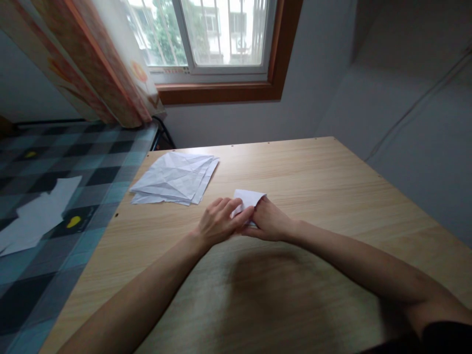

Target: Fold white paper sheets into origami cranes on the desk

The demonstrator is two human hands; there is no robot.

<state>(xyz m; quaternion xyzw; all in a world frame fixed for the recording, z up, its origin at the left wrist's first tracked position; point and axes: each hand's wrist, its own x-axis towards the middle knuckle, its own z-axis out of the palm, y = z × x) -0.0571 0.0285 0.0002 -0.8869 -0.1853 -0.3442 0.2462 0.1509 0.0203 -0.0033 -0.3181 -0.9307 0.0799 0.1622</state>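
Observation:
A small folded piece of white paper (249, 197) is held between my two hands above the middle of the wooden table. My left hand (219, 220) grips its left side, the fingers curled over it and the thumb pointing right. From the right, my right hand (267, 220) reaches in with its fingers tucked behind or inside the fold, so their tips are hidden. The thumbs of both hands come close together at the paper's lower edge. Beyond my left hand lies a stack of creased white paper sheets (177, 174).
The wooden table (295, 167) ends at a far edge near the wall and window (224, 34). To the left, a bed with a checked cover (106, 172) carries more white paper (44, 209). A patterned curtain (110, 64) hangs beside the window.

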